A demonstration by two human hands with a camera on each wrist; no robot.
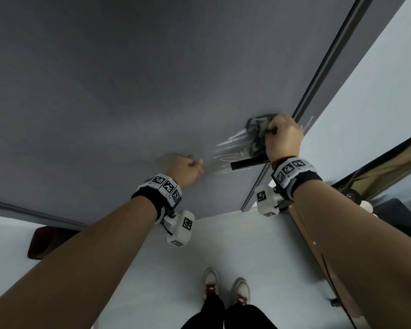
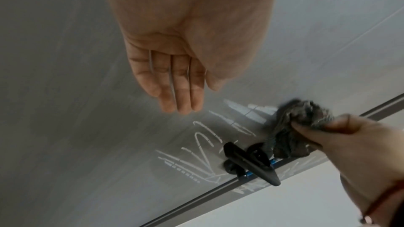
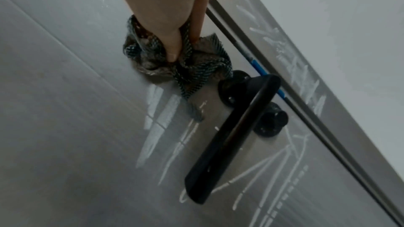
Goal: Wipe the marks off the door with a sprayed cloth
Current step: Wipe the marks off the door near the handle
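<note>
A grey door (image 1: 128,91) fills the head view, with white chalk marks (image 1: 228,148) scrawled around its black lever handle (image 1: 247,163). My right hand (image 1: 282,138) grips a bunched dark patterned cloth (image 1: 258,131) and presses it against the door just above the handle (image 3: 231,137). In the right wrist view the cloth (image 3: 196,65) sits at the top of the marks (image 3: 157,123). My left hand (image 1: 184,169) lies flat against the door to the left of the marks, fingers (image 2: 181,89) straight and together, holding nothing. More marks (image 3: 301,82) streak the frame strip beside the door edge.
The door's dark metal edge strip (image 1: 323,74) runs up to the right, with a pale wall (image 1: 377,103) beyond. A light floor (image 1: 223,245) lies below, with my shoes (image 1: 226,288) on it. A dark red object (image 1: 45,243) sits at the lower left by the door.
</note>
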